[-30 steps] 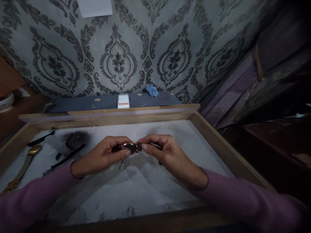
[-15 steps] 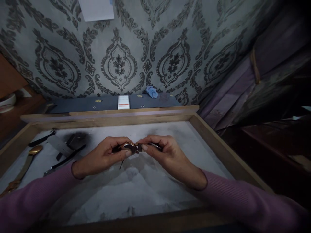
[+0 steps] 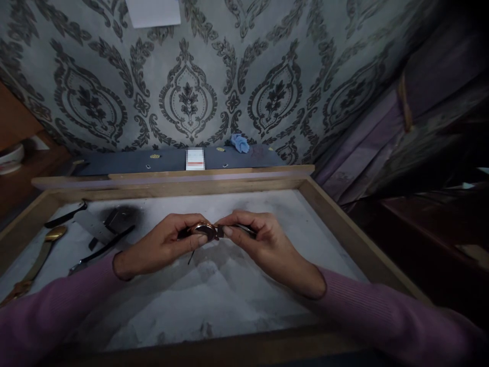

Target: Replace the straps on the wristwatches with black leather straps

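Over the middle of the tray I hold a wristwatch with a gold-coloured case and a dark face. My left hand is closed on its case, thumb along the lower edge. My right hand is closed too, pinching the dark strap end beside the case. A slim, dark, shiny piece shows under the right fingers; whether it is a tool or part of the strap I cannot tell. A thin dark pin-like thing sticks out below the left fingertips.
A wooden-rimmed tray with a white lining surrounds my hands. On its left lie a gold watch, a black strap, a grey strap and a dark square watch. Behind stand a small white box and a crumpled blue cloth.
Both hands keep nearly the same grip on the watch, with only a slight shift of the fingers. The camera view has moved a little.
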`<state>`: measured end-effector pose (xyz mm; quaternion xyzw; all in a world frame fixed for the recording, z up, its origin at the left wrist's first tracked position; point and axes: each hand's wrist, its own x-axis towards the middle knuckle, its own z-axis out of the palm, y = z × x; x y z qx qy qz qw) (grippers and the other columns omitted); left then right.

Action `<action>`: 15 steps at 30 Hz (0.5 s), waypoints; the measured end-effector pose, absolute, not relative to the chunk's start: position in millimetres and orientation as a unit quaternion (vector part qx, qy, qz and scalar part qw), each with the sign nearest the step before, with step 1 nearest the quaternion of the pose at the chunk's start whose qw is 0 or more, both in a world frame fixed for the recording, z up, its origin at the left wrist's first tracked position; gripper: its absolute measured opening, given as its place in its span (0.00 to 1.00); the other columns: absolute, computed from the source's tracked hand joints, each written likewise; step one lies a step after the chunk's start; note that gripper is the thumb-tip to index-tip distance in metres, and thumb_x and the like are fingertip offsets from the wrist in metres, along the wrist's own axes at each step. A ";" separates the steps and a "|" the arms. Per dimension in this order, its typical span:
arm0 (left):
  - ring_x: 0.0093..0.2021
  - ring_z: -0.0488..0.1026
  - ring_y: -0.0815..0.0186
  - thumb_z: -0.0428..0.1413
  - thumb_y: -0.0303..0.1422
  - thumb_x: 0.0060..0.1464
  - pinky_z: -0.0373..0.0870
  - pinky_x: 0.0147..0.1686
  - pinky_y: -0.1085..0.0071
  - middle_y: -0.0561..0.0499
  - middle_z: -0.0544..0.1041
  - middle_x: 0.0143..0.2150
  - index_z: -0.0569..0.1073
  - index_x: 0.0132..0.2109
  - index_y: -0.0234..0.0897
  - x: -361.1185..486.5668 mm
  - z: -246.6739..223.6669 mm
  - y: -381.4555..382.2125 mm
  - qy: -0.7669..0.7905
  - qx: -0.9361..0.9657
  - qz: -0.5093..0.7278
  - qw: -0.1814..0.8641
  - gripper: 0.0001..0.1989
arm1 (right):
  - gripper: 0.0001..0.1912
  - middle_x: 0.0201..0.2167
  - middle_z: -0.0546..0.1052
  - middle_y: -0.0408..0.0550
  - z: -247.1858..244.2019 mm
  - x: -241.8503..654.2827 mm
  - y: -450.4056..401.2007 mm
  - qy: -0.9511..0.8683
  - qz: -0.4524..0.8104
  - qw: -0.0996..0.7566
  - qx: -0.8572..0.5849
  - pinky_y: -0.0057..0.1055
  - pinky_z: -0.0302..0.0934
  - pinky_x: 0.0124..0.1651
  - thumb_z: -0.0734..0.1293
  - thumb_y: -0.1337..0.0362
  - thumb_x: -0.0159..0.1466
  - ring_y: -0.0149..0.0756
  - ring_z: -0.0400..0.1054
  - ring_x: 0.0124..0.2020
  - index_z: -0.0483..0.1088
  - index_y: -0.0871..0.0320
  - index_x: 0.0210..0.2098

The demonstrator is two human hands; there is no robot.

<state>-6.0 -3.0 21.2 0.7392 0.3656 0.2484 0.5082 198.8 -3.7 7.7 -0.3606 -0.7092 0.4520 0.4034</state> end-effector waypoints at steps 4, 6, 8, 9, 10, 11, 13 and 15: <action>0.29 0.58 0.71 0.51 0.35 0.60 0.55 0.28 0.75 0.55 0.64 0.29 0.72 0.38 0.32 -5.6 18.2 -2.4 0.365 0.738 0.253 0.508 0.10 | 0.08 0.27 0.76 0.44 6.9 198.6 -3.6 -0.708 0.455 0.399 -0.364 0.28 0.64 0.38 0.65 0.68 0.62 0.32 0.70 0.32 0.77 0.60 0.35; 0.28 0.57 0.71 0.51 0.35 0.61 0.54 0.27 0.75 0.55 0.63 0.28 0.72 0.38 0.33 -5.5 16.9 -2.2 0.365 0.738 0.256 0.506 0.10 | 0.08 0.28 0.77 0.44 7.0 198.6 -3.5 -0.703 0.462 0.400 -0.365 0.28 0.64 0.38 0.65 0.68 0.62 0.32 0.71 0.33 0.77 0.60 0.35; 0.28 0.57 0.71 0.51 0.36 0.61 0.54 0.27 0.75 0.55 0.63 0.28 0.71 0.37 0.33 -5.6 15.9 -2.4 0.366 0.738 0.258 0.504 0.10 | 0.08 0.29 0.77 0.45 6.9 198.7 -3.4 -0.697 0.471 0.398 -0.366 0.28 0.65 0.40 0.65 0.67 0.62 0.32 0.71 0.34 0.77 0.60 0.36; 0.29 0.58 0.71 0.51 0.36 0.61 0.55 0.28 0.75 0.55 0.63 0.29 0.71 0.37 0.33 -5.9 15.5 -2.6 0.367 0.738 0.259 0.504 0.10 | 0.08 0.30 0.78 0.45 6.7 198.7 -3.3 -0.693 0.476 0.396 -0.368 0.29 0.65 0.40 0.65 0.67 0.62 0.32 0.71 0.34 0.77 0.60 0.36; 0.29 0.58 0.70 0.51 0.36 0.61 0.55 0.28 0.75 0.55 0.64 0.29 0.71 0.37 0.33 -6.3 15.1 -2.9 0.369 0.736 0.260 0.504 0.11 | 0.08 0.30 0.78 0.45 6.4 198.7 -3.1 -0.690 0.481 0.396 -0.369 0.29 0.65 0.40 0.65 0.67 0.61 0.33 0.72 0.34 0.77 0.60 0.36; 0.30 0.59 0.70 0.51 0.37 0.61 0.56 0.28 0.75 0.54 0.64 0.29 0.71 0.37 0.33 -6.7 14.7 -3.2 0.370 0.736 0.259 0.504 0.11 | 0.08 0.30 0.78 0.46 6.0 198.7 -2.9 -0.688 0.484 0.395 -0.369 0.29 0.65 0.40 0.66 0.66 0.61 0.33 0.72 0.34 0.77 0.60 0.36; 0.31 0.60 0.69 0.51 0.37 0.61 0.57 0.30 0.74 0.53 0.65 0.30 0.72 0.38 0.33 -7.4 13.7 -3.6 0.374 0.735 0.258 0.504 0.11 | 0.08 0.30 0.79 0.46 4.9 198.8 -2.4 -0.683 0.489 0.398 -0.368 0.30 0.66 0.40 0.66 0.66 0.61 0.33 0.72 0.35 0.77 0.59 0.36; 0.32 0.61 0.68 0.50 0.37 0.61 0.58 0.31 0.73 0.52 0.67 0.31 0.72 0.39 0.32 -7.9 12.8 -3.7 0.376 0.733 0.259 0.504 0.12 | 0.09 0.31 0.79 0.46 3.7 198.8 -2.1 -0.677 0.496 0.399 -0.369 0.30 0.66 0.41 0.66 0.65 0.61 0.34 0.73 0.35 0.77 0.59 0.37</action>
